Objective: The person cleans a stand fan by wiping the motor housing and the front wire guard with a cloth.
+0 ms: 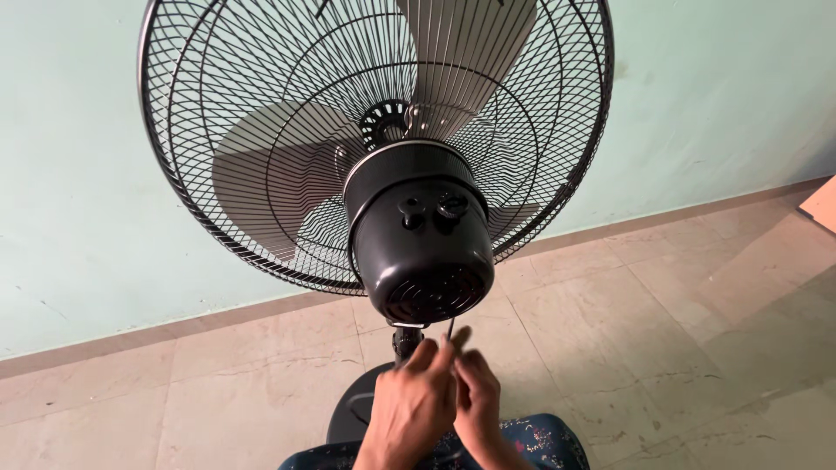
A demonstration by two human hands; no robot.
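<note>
Both hands met just below the black motor housing [424, 239] of a pedestal fan [374, 139] standing on the tiled floor [662, 331]. The left hand [409, 409] and the right hand [477, 400] pinched together on a thin wire [451, 329] rising beside the fan's pole [405, 341]. A patterned cloth [544, 439] lay beneath the wrists.

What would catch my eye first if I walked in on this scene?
The big black pedestal fan fills the upper middle, its wire cage facing the pale green wall and its dark motor housing turned toward the camera. Just beneath, the left hand and right hand meet near the fan's neck.
</note>
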